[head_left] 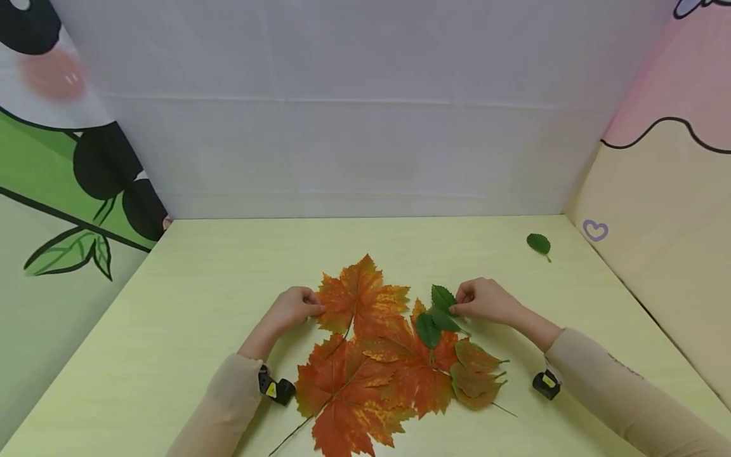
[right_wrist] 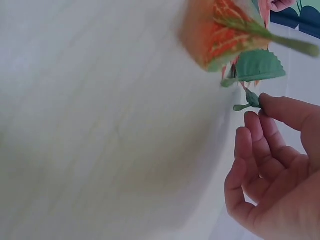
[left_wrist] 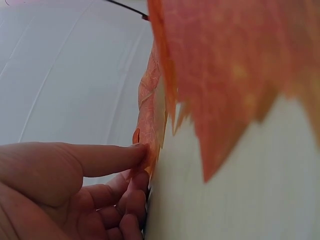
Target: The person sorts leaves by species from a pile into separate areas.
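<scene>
My left hand (head_left: 292, 309) pinches the left edge of the upper orange maple leaf (head_left: 356, 289). In the left wrist view, thumb and fingers meet on the rim of that leaf (left_wrist: 149, 107). On the right, my right hand (head_left: 484, 301) pinches a small green leaf (head_left: 443, 297) by its stem end, among a cluster of green leaves lying over the right maple leaf (head_left: 419, 371). The right wrist view has the thumb on a short green stem (right_wrist: 252, 99), the other fingers half curled beneath. A third maple leaf (head_left: 342, 390) overlaps the others at front left.
Several orange-green oval leaves (head_left: 476, 374) are fanned beside the maple leaves, stems pointing right. A lone green leaf (head_left: 539, 243) lies at the back right of the pale table (head_left: 228, 266). A grey-white panel (head_left: 365, 146) rises behind, with printed panels at both sides.
</scene>
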A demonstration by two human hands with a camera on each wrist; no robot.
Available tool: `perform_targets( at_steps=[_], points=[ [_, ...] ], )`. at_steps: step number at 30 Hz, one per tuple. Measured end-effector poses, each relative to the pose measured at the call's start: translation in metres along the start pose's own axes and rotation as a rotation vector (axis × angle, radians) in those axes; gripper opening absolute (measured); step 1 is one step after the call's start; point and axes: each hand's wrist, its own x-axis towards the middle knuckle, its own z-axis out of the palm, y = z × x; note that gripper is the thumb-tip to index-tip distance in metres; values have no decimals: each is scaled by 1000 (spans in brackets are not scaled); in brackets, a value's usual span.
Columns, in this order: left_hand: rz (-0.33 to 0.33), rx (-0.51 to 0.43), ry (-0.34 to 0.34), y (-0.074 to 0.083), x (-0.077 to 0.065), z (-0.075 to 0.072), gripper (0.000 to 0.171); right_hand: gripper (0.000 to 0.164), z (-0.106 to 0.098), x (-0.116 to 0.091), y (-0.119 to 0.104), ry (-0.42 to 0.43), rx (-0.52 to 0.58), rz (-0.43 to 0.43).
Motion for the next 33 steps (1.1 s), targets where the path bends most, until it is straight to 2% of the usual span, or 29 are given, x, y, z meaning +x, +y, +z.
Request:
perform_targets(
  at_steps=[15, 26, 33],
  points=[
    [-5, 12, 8, 0, 1, 1, 14, 17, -26, 9, 18, 92, 16, 48],
    [-10, 15, 14, 1, 0, 1, 14, 32, -44, 15, 43, 209, -33, 97],
    [-16, 16, 17, 0, 0, 0, 14, 39, -53, 18, 59, 242, -30, 162]
  ],
)
